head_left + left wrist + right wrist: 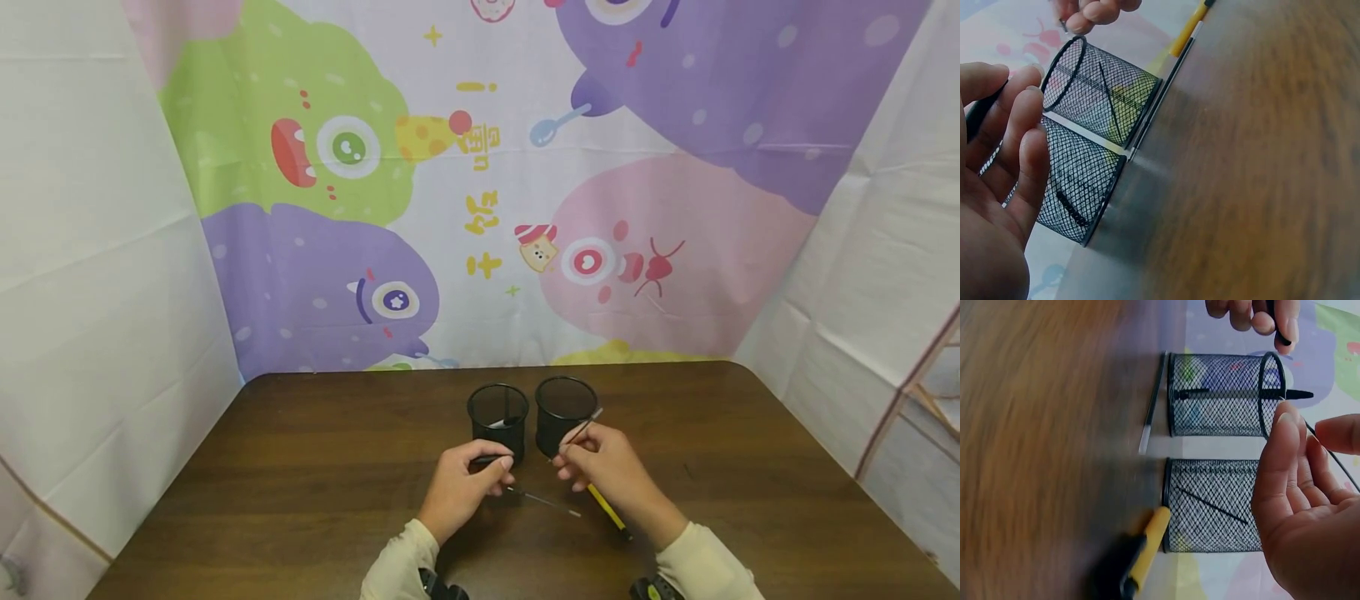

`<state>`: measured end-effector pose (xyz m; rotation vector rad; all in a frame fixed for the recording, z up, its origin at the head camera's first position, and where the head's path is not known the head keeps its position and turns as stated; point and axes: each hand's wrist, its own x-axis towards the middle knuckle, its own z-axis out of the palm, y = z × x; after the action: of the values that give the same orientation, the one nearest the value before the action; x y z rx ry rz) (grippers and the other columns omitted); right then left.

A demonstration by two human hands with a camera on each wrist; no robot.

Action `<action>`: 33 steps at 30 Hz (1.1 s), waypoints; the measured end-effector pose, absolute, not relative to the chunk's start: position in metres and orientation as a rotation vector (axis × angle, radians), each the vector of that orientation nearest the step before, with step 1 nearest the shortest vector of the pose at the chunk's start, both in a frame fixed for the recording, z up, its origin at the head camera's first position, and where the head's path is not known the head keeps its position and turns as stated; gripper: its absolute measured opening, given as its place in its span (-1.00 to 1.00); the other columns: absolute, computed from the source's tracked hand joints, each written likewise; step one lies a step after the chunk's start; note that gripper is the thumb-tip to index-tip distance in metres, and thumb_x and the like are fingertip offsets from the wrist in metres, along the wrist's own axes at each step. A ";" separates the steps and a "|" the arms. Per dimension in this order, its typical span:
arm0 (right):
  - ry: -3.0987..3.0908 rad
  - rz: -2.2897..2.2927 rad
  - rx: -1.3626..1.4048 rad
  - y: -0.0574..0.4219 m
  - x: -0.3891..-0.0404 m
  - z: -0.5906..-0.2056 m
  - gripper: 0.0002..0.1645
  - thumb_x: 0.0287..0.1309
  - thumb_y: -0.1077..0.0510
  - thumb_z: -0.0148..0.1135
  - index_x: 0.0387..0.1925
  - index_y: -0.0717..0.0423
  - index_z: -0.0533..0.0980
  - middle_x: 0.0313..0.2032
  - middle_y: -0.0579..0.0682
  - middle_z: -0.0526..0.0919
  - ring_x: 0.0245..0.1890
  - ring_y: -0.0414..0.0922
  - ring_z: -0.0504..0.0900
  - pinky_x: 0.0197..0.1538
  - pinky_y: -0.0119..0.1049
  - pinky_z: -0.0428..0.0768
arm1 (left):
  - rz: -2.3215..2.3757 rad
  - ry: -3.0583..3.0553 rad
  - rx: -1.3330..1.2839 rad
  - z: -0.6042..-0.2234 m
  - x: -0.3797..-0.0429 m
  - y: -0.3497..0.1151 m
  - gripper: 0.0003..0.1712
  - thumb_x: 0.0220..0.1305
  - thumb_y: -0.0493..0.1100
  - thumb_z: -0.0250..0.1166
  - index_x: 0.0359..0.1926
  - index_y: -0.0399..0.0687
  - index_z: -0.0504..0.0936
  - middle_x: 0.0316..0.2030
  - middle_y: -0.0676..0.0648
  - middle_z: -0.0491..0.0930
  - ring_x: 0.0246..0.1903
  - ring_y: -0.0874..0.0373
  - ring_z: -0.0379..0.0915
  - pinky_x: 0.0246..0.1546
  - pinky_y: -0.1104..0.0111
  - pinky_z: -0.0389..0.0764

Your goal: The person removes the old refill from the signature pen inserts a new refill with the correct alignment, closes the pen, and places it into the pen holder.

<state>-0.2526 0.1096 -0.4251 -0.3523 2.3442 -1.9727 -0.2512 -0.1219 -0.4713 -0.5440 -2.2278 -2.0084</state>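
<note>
In my left hand (459, 482), thumb and fingers pinch a slim black pen-like piece (984, 114), partly covered by the fingers. My right hand (613, 471) pinches a thin pen refill (588, 423) that slants up to the right. Behind the hands stand two black mesh pen holders, the left holder (517, 439) and the right holder (551, 427). A black pen (1229, 394) leans in the left one; a thin dark stick (1212, 505) shows in the right one. Another refill (551, 502) lies on the table between the hands.
A yellow and black stick-shaped item (609, 510) lies on the dark wooden table (300, 467), below the right hand in the head view. A printed cartoon curtain (480, 333) hangs behind the table's far edge, with white cloth (97, 250) along the sides.
</note>
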 end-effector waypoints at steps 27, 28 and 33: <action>2.208 -2.141 -0.280 0.077 -0.250 -0.424 -0.74 0.26 0.26 0.31 -0.15 0.43 0.55 -0.36 0.15 0.69 -0.44 -0.09 0.68 -0.45 -0.31 0.67 | -2.025 -2.179 -0.569 -0.470 -0.251 -0.121 -0.73 0.30 -0.16 0.41 -0.10 -0.28 0.70 -0.35 -0.07 0.73 -0.27 -0.33 0.65 -0.39 0.31 0.71; 2.205 -2.146 -0.272 0.076 -0.250 -0.424 -0.74 0.25 0.26 0.32 -0.15 0.43 0.55 -0.37 0.14 0.69 -0.45 -0.10 0.68 -0.46 -0.31 0.66 | -2.028 -2.178 -0.567 -0.470 -0.250 -0.121 -0.74 0.30 -0.16 0.41 -0.10 -0.26 0.70 -0.35 -0.07 0.73 -0.26 -0.33 0.65 -0.39 0.31 0.71; 2.174 -2.175 -0.252 0.073 -0.249 -0.427 -0.71 0.25 0.25 0.33 -0.13 0.43 0.55 -0.39 0.11 0.69 -0.46 -0.11 0.68 -0.47 -0.32 0.65 | -2.052 -2.166 -0.564 -0.468 -0.249 -0.121 -0.81 0.30 -0.17 0.41 -0.13 -0.16 0.72 -0.34 -0.07 0.73 -0.25 -0.32 0.65 -0.39 0.30 0.72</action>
<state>-0.2494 0.0728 -0.4274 -0.2523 2.1741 -2.1750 -0.2485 -0.1207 -0.4676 -0.5638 -2.1659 -2.0515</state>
